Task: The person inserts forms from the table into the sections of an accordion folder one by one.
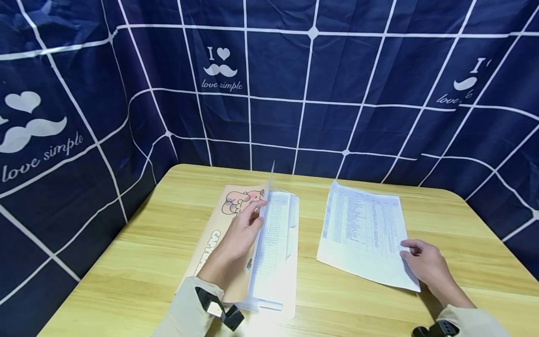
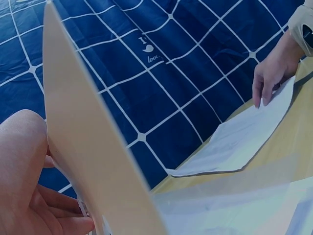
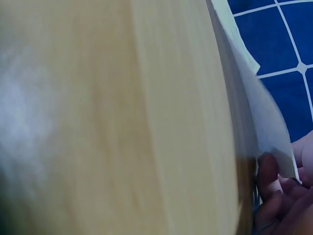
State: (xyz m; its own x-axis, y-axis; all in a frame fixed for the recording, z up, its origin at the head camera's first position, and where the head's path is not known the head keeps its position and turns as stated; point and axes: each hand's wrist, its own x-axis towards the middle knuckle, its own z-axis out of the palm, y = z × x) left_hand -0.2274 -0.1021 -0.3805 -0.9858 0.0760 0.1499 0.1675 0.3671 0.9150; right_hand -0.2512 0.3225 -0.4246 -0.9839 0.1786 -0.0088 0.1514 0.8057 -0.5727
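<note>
A peach document folder [image 1: 216, 213] with a cartoon figure and lettering lies on the left half of the table, its cover partly raised. My left hand [image 1: 240, 229] holds that cover near its free edge; in the left wrist view the cover [image 2: 83, 117] stands up beside the hand. Inside the folder, under a clear sleeve, are printed papers [image 1: 271, 238] with tables. To the right is a printed sheet [image 1: 366, 224] with a table of text, slightly curved. My right hand [image 1: 429, 264] pinches its right edge, thumb and fingers on both faces in the right wrist view.
The wood-grain table [image 1: 139, 252] has rounded far corners. A dark blue cloth [image 1: 278, 121] with white grid lines hangs behind it and along the left side. Bare tabletop separates the folder from the sheet. Both wrists wear black straps with small devices.
</note>
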